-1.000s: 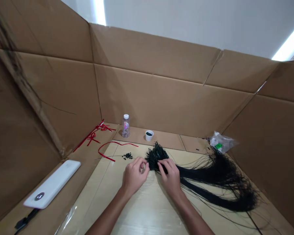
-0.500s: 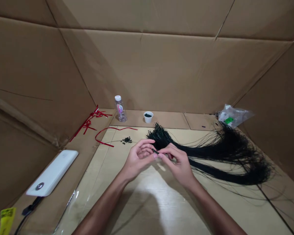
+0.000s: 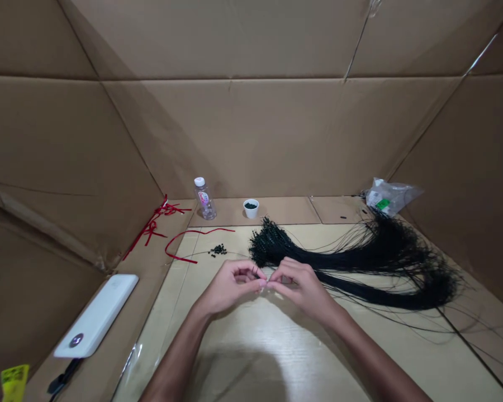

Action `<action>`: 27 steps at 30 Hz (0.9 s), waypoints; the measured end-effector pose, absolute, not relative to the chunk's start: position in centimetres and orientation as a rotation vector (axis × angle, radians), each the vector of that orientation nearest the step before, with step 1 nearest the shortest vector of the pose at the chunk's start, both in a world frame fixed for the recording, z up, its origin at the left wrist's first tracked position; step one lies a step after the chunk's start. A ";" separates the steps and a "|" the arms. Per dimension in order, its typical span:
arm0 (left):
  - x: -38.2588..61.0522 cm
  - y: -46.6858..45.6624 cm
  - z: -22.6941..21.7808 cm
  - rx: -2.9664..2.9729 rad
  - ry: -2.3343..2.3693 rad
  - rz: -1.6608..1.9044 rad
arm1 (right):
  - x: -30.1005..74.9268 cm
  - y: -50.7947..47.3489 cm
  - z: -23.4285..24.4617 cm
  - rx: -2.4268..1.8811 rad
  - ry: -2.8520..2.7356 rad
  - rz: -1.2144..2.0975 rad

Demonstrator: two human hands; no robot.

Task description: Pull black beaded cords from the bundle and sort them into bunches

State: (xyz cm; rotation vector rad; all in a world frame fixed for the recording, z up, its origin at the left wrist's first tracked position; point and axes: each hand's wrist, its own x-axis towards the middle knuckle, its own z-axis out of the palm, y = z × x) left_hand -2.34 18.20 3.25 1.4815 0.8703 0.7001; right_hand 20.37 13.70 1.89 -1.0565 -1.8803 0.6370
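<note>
Near the middle of the table my left hand [image 3: 233, 286] and my right hand [image 3: 298, 283] meet with thumbs and forefingers pinched almost tip to tip. A short piece of thin dark strand [image 3: 257, 273] shows at my left fingers; the rest is hidden by the fingertips. Just behind my right hand lies a big bundle of black strands [image 3: 339, 258], its left end thick with small dark green beads or knots. Left of my hands a small heap of dark beads [image 3: 218, 250] rests on the table.
A white cup [image 3: 251, 209] with dark green bits and a clear bottle [image 3: 205, 200] stand at the back. Red ribbon [image 3: 167, 245] lies to the left, a white power bank [image 3: 96, 315] nearer. A plastic bag [image 3: 389, 198] sits back right. Cardboard walls [image 3: 235, 134] surround the table.
The camera view has tilted up a little. My fingertips have drawn together, and the short beaded piece seen between them before is now mostly covered.
</note>
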 end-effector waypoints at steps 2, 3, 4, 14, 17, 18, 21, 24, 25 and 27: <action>-2.7 18.2 3.4 1.497 0.870 0.645 | 20.4 13.6 2.0 -1.085 -1.915 0.707; -2.8 18.2 3.4 1.502 0.858 0.624 | 20.4 13.5 2.0 -1.099 -1.922 0.738; -2.8 18.1 3.3 1.514 0.841 0.609 | 20.4 13.4 2.0 -1.111 -1.925 0.766; -2.8 18.1 2.6 1.671 0.839 0.479 | 20.7 12.9 1.2 -1.197 -1.869 1.011; -3.1 18.2 2.9 1.707 0.867 0.423 | 20.7 12.7 1.6 -1.201 -1.871 1.065; -3.2 18.2 3.0 1.718 0.871 0.407 | 20.7 12.5 1.8 -1.200 -1.879 1.086; -3.1 18.0 3.1 1.764 0.865 0.391 | 20.6 12.2 2.1 -1.207 -1.894 1.149; -2.9 17.9 2.9 1.806 0.829 0.393 | 20.4 11.9 2.0 -1.200 -1.872 1.232; -2.9 18.0 2.8 1.825 0.819 0.390 | 20.3 11.9 1.8 -1.195 -1.861 1.261; -2.8 18.2 2.7 1.869 0.803 0.381 | 20.1 11.9 1.4 -1.179 -1.834 1.320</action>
